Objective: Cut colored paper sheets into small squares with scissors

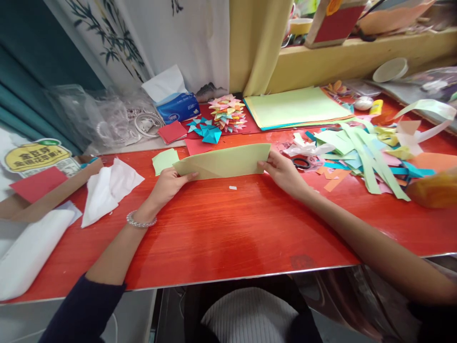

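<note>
Pale green paper strip (224,162), one: held on the near side of the tissue pack (180,108), extending to its right; long axis left to right, right end higher in view. Left hand (168,185): thumb and fingers pinched on the left end. Right hand (284,174): pinched on the right end. Folded-paper stack (228,113): just right of the tissue pack.

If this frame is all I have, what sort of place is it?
Probably a craft corner, perhaps at home: paper scraps lie heaped on a red table near a stack of large sheets, with curtains behind.
</note>
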